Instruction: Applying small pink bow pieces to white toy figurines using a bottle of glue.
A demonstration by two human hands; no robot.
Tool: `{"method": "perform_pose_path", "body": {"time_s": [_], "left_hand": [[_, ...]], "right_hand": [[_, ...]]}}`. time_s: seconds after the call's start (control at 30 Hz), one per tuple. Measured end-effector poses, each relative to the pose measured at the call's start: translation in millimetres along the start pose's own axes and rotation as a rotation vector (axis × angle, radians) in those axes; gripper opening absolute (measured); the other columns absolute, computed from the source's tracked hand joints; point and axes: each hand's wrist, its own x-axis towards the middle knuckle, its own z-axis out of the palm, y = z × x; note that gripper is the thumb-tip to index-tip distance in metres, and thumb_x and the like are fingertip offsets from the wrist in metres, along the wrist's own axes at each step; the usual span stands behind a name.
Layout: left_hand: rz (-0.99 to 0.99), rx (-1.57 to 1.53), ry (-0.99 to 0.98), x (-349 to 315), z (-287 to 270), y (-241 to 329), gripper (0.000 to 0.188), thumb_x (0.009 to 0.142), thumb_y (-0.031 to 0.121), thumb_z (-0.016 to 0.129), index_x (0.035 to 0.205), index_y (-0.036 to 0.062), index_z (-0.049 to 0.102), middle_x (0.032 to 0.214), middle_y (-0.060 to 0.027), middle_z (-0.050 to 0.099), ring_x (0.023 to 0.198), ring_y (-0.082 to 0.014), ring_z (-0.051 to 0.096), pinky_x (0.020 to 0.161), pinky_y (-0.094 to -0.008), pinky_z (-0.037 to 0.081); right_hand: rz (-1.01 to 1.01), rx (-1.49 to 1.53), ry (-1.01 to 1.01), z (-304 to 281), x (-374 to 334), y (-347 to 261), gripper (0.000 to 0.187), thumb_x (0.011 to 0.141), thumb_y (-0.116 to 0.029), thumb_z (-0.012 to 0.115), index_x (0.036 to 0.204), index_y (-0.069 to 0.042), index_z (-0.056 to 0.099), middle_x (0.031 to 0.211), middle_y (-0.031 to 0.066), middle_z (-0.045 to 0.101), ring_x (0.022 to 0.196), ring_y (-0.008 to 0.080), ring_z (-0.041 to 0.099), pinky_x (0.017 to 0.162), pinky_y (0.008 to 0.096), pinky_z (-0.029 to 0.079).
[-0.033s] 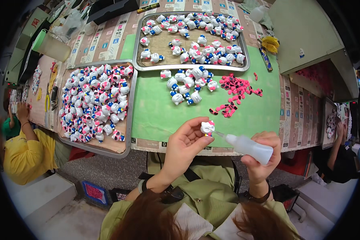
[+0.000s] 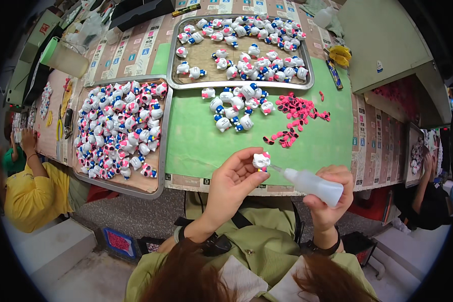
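Observation:
Between the thumb and fingers of my left hand (image 2: 236, 176) is a small white cat figurine (image 2: 260, 160) with pink and blue parts. My right hand (image 2: 332, 196) is wrapped round a translucent squeeze bottle (image 2: 314, 187), tilted so its thin nozzle points left. The nozzle tip meets or nearly meets the figurine's side; I cannot tell which. Beyond my hands, a cluster of similar figurines (image 2: 234, 106) lies on the green mat (image 2: 196, 146). To its right is a loose pile of small pink and black pieces (image 2: 297, 116).
A metal tray (image 2: 161, 186) full of figurines stands at the left, and another tray (image 2: 173, 75) lies at the back. A yellow bag (image 2: 340, 55) and a grey cabinet (image 2: 387, 45) are at the right. People work at both sides, one in a yellow shirt (image 2: 35, 196).

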Motion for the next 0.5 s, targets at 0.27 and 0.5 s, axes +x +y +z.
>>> {"method": "perform_pose_path", "body": {"time_s": [0.27, 0.5], "left_hand": [[-0.016, 0.018, 0.006, -2.7, 1.0, 1.8, 0.036, 0.078, -0.003, 0.053, 0.112, -0.0031, 0.042, 0.099, -0.0062, 0.052, 0.091, -0.0095, 0.05, 0.08, -0.0219, 0.042], [0.002, -0.055, 0.007, 0.2, 0.3, -0.9, 0.035, 0.078, -0.004, 0.052, 0.111, -0.0031, 0.041, 0.1, -0.0079, 0.052, 0.094, -0.0118, 0.05, 0.083, -0.0239, 0.041]], "right_hand": [[0.018, -0.023, -0.043, -2.8, 0.9, -2.7, 0.045, 0.057, -0.013, 0.078, 0.09, -0.002, 0.049, 0.079, 0.006, 0.048, 0.068, 0.0137, 0.048, 0.059, 0.0239, 0.039], [0.039, 0.032, 0.04, -4.1, 2.8, -4.8, 0.044, 0.058, -0.014, 0.078, 0.09, -0.002, 0.049, 0.079, 0.0062, 0.048, 0.069, 0.0141, 0.048, 0.06, 0.0247, 0.04]]}}
